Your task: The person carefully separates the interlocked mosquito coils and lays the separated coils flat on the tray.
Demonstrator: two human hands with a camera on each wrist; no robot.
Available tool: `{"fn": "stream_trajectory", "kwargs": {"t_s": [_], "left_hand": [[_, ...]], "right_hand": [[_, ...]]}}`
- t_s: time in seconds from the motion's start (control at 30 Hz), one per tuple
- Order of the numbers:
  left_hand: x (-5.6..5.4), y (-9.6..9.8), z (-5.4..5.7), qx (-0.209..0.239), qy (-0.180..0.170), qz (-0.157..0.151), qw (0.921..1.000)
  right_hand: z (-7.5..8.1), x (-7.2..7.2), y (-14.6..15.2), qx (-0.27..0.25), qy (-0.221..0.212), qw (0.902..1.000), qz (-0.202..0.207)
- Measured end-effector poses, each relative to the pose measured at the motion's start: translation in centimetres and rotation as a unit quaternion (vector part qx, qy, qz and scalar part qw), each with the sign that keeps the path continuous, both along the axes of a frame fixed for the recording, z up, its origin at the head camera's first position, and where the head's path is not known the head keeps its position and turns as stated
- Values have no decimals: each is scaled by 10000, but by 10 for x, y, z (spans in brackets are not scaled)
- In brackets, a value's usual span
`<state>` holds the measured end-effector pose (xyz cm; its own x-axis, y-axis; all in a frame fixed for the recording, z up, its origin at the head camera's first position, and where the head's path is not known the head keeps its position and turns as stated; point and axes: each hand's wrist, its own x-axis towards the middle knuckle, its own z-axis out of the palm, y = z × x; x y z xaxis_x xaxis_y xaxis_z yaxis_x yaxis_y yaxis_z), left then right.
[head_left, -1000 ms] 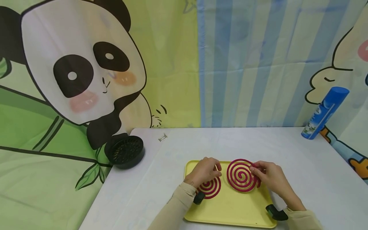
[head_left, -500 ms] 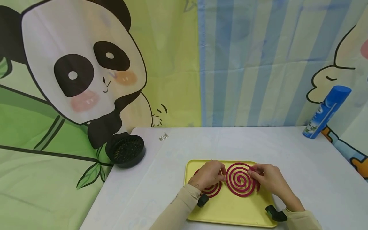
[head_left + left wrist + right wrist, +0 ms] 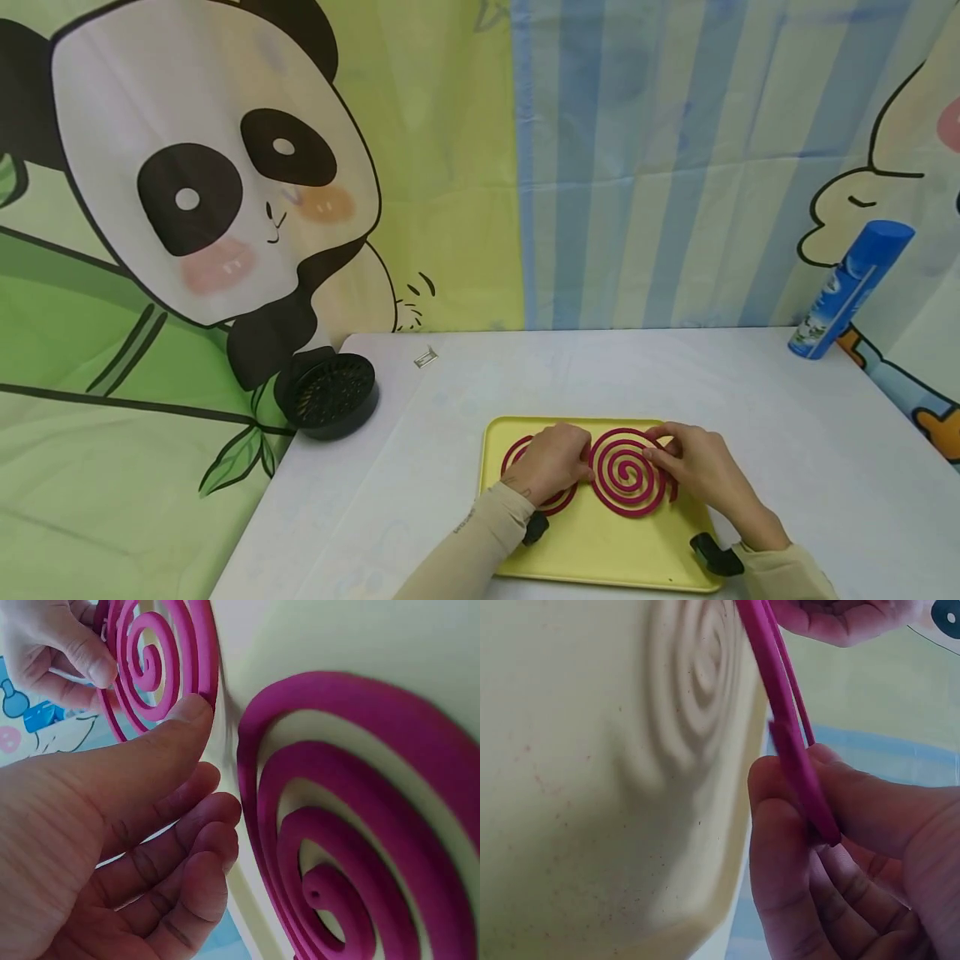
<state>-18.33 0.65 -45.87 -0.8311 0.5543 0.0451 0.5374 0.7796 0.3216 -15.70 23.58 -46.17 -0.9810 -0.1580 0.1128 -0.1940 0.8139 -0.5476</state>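
A magenta mosquito coil (image 3: 626,475) is tilted up over the yellow tray (image 3: 607,554), its shadow falling on the tray in the right wrist view. My right hand (image 3: 697,467) pinches its right edge between thumb and fingers, near a loose strand end. On the opposite edge my left hand (image 3: 551,462) pinches the outer ring, thumb on the near face and fingertips behind, the other fingers curled loosely. Flat on the tray under my left hand lies a second magenta coil (image 3: 322,896), partly hidden by that hand in the head view.
A round black holder (image 3: 330,396) with a patterned inside sits at the table's left edge. Near it lies a small metal stand (image 3: 426,357). A blue spray can (image 3: 851,290) stands at the back right. Printed curtains (image 3: 450,167) hang behind the white table (image 3: 420,467).
My left hand has moved right, from over the flat coil to the raised coil's left edge, and now pinches it. The raised coil has come slightly lower and nearer in my right hand.
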Motion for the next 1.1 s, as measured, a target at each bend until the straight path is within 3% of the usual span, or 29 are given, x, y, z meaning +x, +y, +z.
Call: {"fn": "stream_trajectory", "kwargs": {"t_s": [0.23,0.67,1.1], "left_hand": [[2,4,1,-150,106,22,9998],[6,8,1,-223,267,-74,9994],[6,11,-1,-346,288,-60,9990]], "right_hand": [[-7,-1,2,139,85,9999,27],[-6,0,4,593,179,9981,64],[-8,-2,6,524,-79,9985,160]]}}
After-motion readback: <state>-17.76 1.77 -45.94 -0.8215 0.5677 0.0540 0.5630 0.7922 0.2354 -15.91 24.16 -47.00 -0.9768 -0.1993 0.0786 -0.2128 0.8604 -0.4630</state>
